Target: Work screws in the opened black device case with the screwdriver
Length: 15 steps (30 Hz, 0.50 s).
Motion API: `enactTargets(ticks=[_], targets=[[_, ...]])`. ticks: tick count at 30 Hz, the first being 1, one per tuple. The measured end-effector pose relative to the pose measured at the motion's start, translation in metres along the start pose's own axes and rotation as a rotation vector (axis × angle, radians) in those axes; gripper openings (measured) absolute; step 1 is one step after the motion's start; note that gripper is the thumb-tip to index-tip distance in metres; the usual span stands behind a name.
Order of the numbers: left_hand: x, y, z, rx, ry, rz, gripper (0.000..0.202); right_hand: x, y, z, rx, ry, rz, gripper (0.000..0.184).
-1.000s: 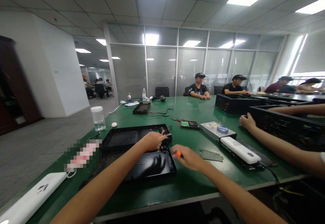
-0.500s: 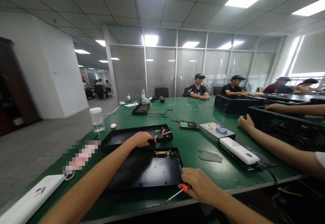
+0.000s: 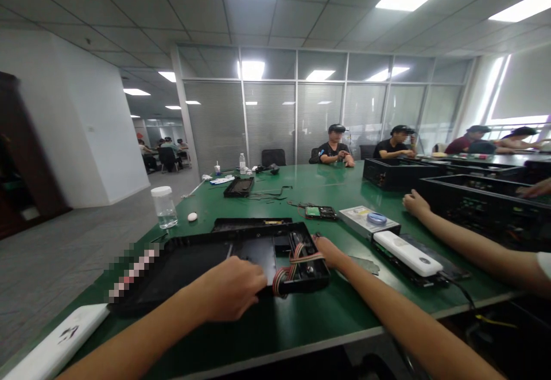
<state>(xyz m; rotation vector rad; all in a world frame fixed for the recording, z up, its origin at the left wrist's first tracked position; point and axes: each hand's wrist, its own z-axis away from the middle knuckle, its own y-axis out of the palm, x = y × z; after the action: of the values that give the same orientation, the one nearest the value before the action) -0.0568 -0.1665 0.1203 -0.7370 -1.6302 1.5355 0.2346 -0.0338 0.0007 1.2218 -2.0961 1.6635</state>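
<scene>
The shallow, oblong black casing [image 3: 202, 254] was gripped at its near edge by left fingers [image 3: 257, 281]; what right fingers [image 3: 322, 244] beside it held couldn't be told. Glossy green counter [image 3: 297, 325] was seen beneath it, glass partitioning [image 3: 269, 116] beyond.

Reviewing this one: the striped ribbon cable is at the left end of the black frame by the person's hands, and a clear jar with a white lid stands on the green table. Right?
Not quite: the striped ribbon cable is at the right end of the black frame, as the head view shows. The rest of your statement holds.
</scene>
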Motion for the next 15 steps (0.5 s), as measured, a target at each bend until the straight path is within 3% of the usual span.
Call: enactTargets(ticks=[3,5,9,12,15], targets=[[-0.015,0.023,0.009,0.045,0.030,0.011,0.011,-0.024,-0.015,0.002,-0.070,0.038,0.366,0.023],[-0.022,0.037,0.011,0.076,0.041,0.001,0.010,-0.037,-0.022,0.002,-0.156,0.140,0.504,0.021],[-0.022,0.056,0.002,0.102,0.009,-0.039,0.014,-0.043,-0.017,-0.002,-0.211,0.271,0.367,0.035],[0.003,0.059,-0.015,0.086,-0.104,-0.035,0.035,-0.031,-0.003,-0.004,-0.149,0.213,0.207,0.047],[0.051,0.061,-0.037,-0.012,-0.226,-0.023,0.049,-0.017,0.008,-0.002,-0.076,0.109,0.246,0.044]])
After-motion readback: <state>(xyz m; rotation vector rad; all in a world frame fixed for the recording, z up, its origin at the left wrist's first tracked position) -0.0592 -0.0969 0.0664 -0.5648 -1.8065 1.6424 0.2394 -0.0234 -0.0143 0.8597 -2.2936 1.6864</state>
